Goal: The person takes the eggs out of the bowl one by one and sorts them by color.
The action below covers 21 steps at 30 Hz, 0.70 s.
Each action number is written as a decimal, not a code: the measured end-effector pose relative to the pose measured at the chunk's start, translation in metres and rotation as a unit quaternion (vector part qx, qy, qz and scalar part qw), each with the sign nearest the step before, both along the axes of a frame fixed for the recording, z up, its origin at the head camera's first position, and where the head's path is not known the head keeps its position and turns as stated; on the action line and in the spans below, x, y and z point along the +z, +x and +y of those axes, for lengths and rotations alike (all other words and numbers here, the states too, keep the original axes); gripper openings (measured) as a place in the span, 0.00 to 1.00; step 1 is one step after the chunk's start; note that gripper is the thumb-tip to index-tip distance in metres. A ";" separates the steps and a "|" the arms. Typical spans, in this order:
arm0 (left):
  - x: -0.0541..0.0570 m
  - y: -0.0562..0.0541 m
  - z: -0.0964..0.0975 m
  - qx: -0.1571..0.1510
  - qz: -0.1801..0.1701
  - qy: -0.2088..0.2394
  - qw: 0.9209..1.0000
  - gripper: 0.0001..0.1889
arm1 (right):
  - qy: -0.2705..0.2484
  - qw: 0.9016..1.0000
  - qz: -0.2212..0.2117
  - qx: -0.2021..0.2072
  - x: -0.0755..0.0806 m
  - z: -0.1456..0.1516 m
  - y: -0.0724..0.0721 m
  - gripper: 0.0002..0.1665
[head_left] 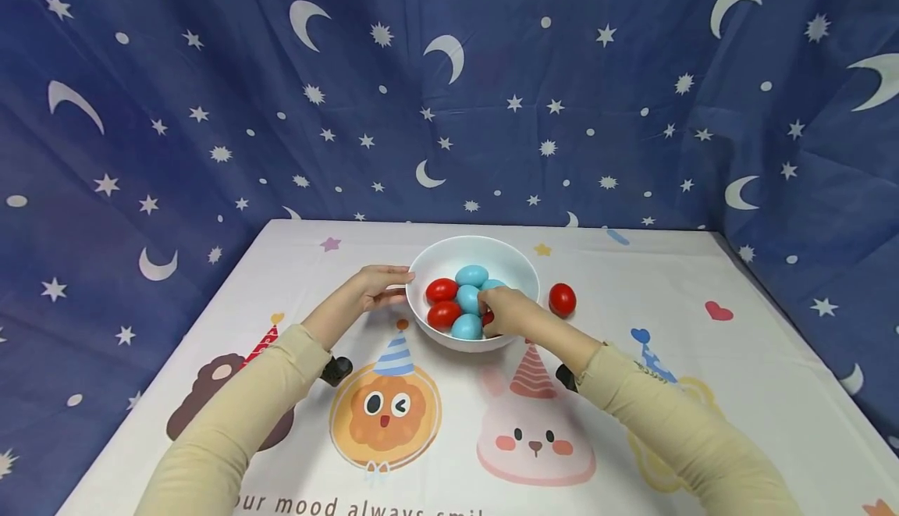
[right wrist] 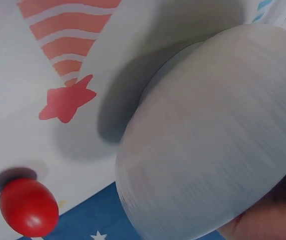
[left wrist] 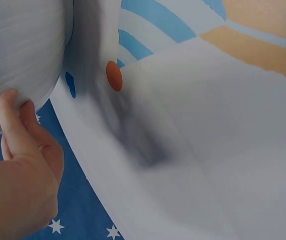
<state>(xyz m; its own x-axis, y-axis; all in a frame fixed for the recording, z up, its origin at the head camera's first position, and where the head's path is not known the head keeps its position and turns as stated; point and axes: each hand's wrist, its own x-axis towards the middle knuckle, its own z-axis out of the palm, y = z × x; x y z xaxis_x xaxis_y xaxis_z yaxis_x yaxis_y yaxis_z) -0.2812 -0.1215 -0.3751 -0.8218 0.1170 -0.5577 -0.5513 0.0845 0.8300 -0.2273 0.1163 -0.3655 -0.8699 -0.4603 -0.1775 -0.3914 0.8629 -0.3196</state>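
Note:
A white bowl [head_left: 472, 249] holds several blue eggs [head_left: 472, 275] and several red eggs [head_left: 442, 290]. My left hand [head_left: 382, 286] grips the bowl's left rim; in the left wrist view its fingers [left wrist: 12, 125] press against the outer wall. Reaching over the right rim, my right hand [head_left: 511, 311] is down inside the bowl with its fingers curled at a red egg [head_left: 488, 318], partly covered by them. In the right wrist view the bowl's side [right wrist: 213, 130] hides most of that hand. One more red egg [head_left: 563, 300] lies on the table, just right of the bowl.
The table is covered by a white cloth [head_left: 772, 391] printed with cartoon figures, a heart and stars. Behind it and at both sides hangs a dark blue curtain [head_left: 492, 110] with moons and stars. Small black devices [head_left: 336, 371] sit at the wrists.

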 end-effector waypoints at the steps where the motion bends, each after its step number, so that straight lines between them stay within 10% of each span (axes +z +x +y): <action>1: 0.000 0.000 0.000 0.000 -0.001 -0.001 1.000 0.26 | -0.003 1.000 0.000 -0.001 0.000 0.000 0.000 0.11; 21: 0.000 -0.001 0.001 0.006 -0.005 0.004 1.000 0.27 | -0.080 0.996 0.025 -0.036 0.024 0.014 0.006 0.17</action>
<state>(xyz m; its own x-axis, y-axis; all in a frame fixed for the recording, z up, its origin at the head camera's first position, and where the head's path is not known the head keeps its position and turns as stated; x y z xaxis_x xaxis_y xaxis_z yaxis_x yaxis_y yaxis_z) -0.2819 -0.1207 -0.3755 -0.8178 0.1123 -0.5644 -0.5599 0.0710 0.8255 -0.2218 0.1306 -0.3419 -0.9073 -0.4159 -0.0622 -0.3497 0.8284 -0.4377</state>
